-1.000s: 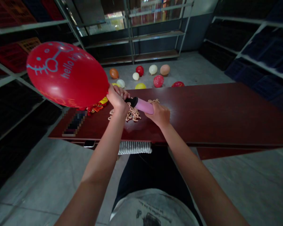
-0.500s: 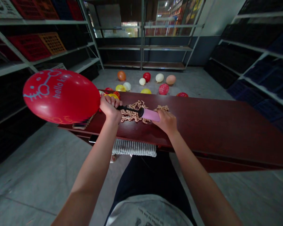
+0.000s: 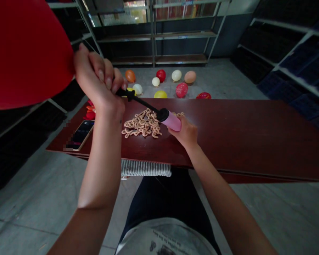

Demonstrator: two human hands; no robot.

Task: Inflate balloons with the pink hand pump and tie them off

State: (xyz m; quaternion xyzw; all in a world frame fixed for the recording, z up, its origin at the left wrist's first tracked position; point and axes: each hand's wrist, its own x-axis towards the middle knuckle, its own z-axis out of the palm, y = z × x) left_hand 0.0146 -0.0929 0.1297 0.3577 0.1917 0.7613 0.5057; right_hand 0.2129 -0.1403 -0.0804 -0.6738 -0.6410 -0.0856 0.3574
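Observation:
A large red balloon (image 3: 23, 53) fills the upper left of the view, its printed side hidden. My left hand (image 3: 99, 76) is raised and grips the balloon's neck over the black nozzle (image 3: 130, 95) of a hand pump, so the join is hidden. My right hand (image 3: 183, 132) is closed around the pump's pink barrel (image 3: 171, 121), which rests near the table top. Beside that hand lies a heap of limp, tan, uninflated balloons (image 3: 142, 124), on the dark red wooden table (image 3: 228, 141).
A phone (image 3: 81, 134) and some red and orange balloon scraps (image 3: 89, 111) lie at the table's left end. Several inflated balloons (image 3: 161, 85) sit on the floor beyond the table. Metal shelves with dark crates (image 3: 287, 56) line the walls.
My left hand has risen and moved toward me, bringing the red balloon up and closer so it looks bigger. The nozzle now slants up from the pump. My right hand stays near the heap.

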